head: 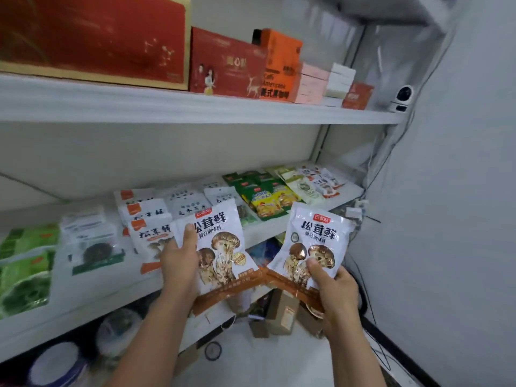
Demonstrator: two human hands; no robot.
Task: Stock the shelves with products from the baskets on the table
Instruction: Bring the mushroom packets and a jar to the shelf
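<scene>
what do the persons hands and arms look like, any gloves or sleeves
Both are bare: no gloves, and no sleeve on either forearm as far as the picture shows. The left hand and right hand show no rings, watch or bands, and the visible nails are short.

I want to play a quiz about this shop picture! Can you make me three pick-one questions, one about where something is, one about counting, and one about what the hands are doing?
1. Where is the orange box?
A. top shelf
B. floor
C. in a hand

2. How many mushroom packets are being held?
A. one
B. two
C. four

3. What is the left hand doing?
A. hanging empty
B. gripping a packet
C. pointing at the wall

Answers:
1 A: the orange box stands on the top shelf among red boxes.
2 B: the left mushroom packet and the right mushroom packet, one in each hand.
3 B: the left hand has its thumb pressed on its packet, as does the right hand.
</scene>
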